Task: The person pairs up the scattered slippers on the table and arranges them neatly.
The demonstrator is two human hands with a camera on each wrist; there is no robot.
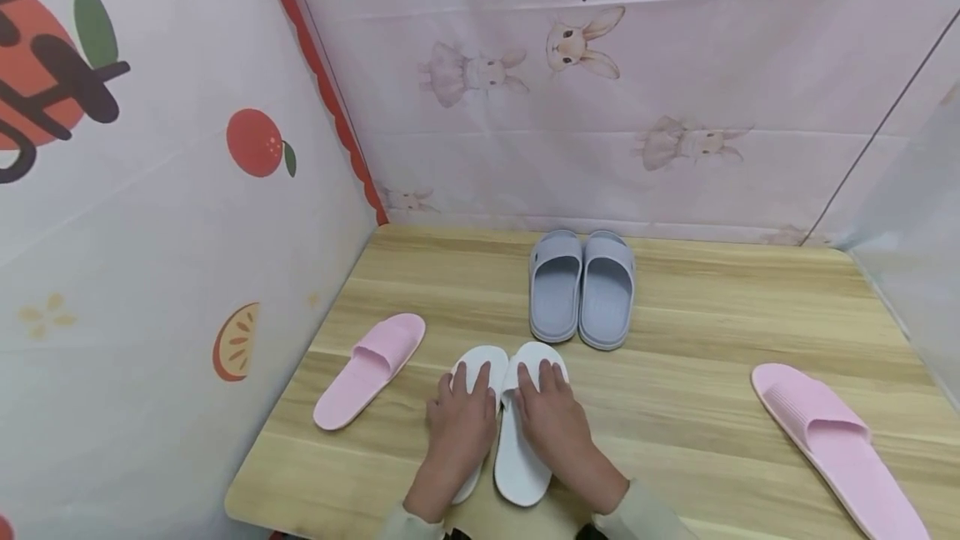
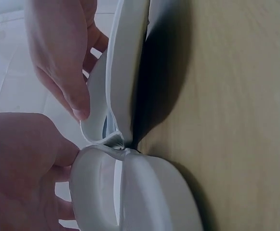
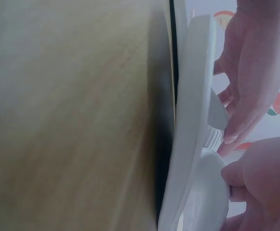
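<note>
White slippers (image 1: 517,407), thin and soft, probably light and floppy; your left hand (image 1: 459,423) and right hand (image 1: 553,419) press flat, fingers straight, grasping nothing. Take hold at the straps, 12 o'clock end, on the bench (image 1: 712,340).

Person, seen from above. Two bare hands: left hand (image 1: 459,422), right hand (image 1: 553,417); no rings, watch or gloves visible. Fingernails short and unpainted. Long sleeves (image 1: 651,517) of pale beige-grey cloth on both arms, ending at the wrists; plain, no print or buttons showing.
</note>
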